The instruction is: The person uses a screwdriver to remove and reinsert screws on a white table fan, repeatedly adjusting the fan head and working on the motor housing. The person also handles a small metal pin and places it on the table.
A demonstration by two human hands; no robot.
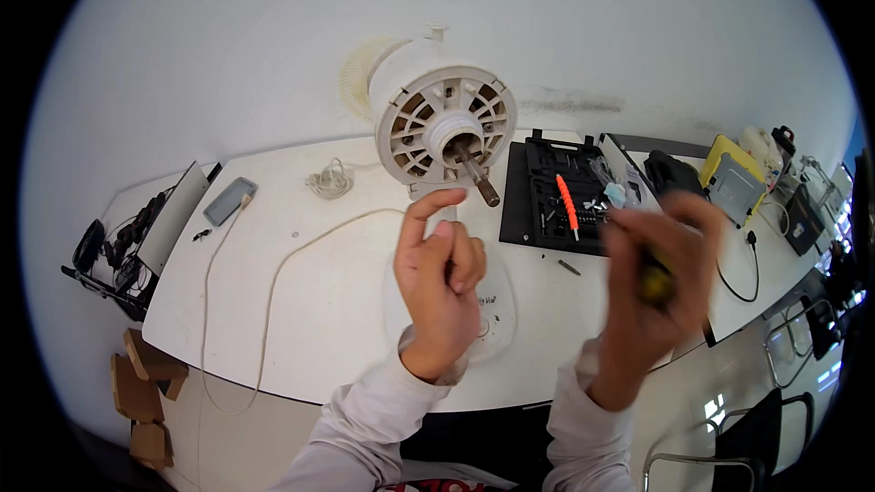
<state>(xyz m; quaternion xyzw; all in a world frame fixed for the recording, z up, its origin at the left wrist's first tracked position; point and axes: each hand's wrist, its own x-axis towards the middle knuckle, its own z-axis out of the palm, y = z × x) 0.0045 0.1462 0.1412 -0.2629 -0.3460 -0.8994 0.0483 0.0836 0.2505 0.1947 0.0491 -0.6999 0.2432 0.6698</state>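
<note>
A white fan motor housing with its bare metal shaft pointing toward me stands on the white table. My left hand is raised in front of the fan's base, index finger up and thumb against the curled fingers; whether a small part is pinched there I cannot tell. My right hand is blurred by motion and is closed around a tool with a yellow and black handle, to the right of the fan.
A black open tool case with an orange-handled screwdriver lies right of the fan. A white cable runs across the table to a coil. A phone lies at left, a yellow-black box at right.
</note>
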